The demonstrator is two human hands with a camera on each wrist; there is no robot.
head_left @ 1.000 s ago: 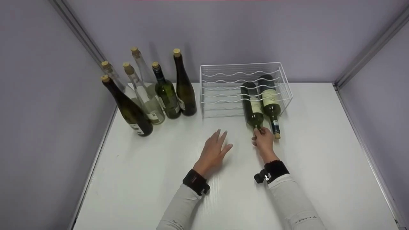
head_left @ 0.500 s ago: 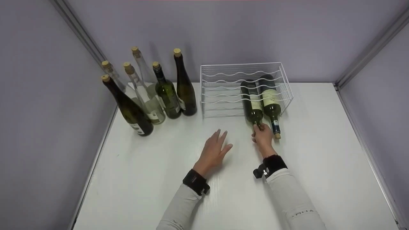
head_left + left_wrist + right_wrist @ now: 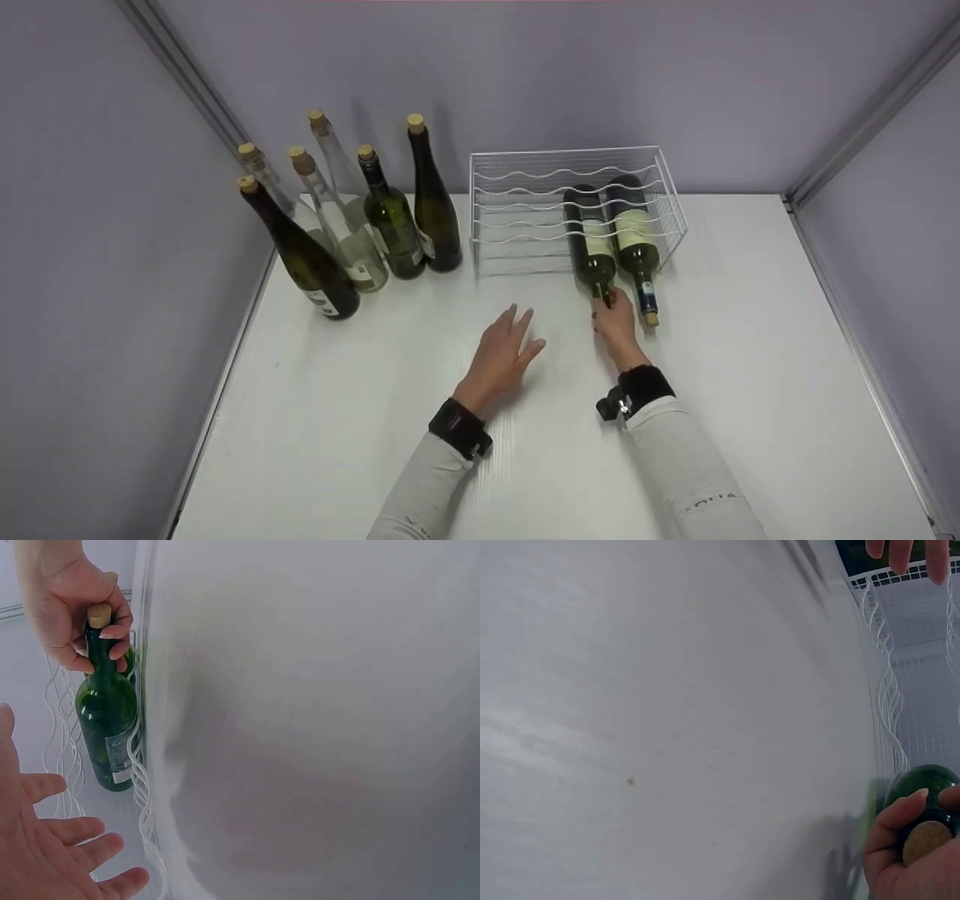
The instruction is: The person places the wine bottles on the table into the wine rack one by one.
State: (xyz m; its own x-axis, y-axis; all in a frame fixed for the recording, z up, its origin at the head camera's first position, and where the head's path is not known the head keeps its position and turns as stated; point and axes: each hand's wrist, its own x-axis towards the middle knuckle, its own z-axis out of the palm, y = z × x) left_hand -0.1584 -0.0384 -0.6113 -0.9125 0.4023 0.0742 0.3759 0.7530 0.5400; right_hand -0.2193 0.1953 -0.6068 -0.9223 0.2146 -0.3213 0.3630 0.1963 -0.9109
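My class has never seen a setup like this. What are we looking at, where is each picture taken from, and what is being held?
No robot here: a person works bare-handed. The wide picture comes from a camera worn on the head; the others come from wrist cameras. On the white table, six corked bottles stand at the left. Beside them, a white wire rack holds two lying bottles. The right hand has its grip on the left one's neck; the left hand is open, holding nothing.

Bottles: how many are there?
8. Left of the rack stand three clear bottles and three dark bottles. In the rack lie two green bottles; the right hand holds the left one by its neck. More may be hidden.
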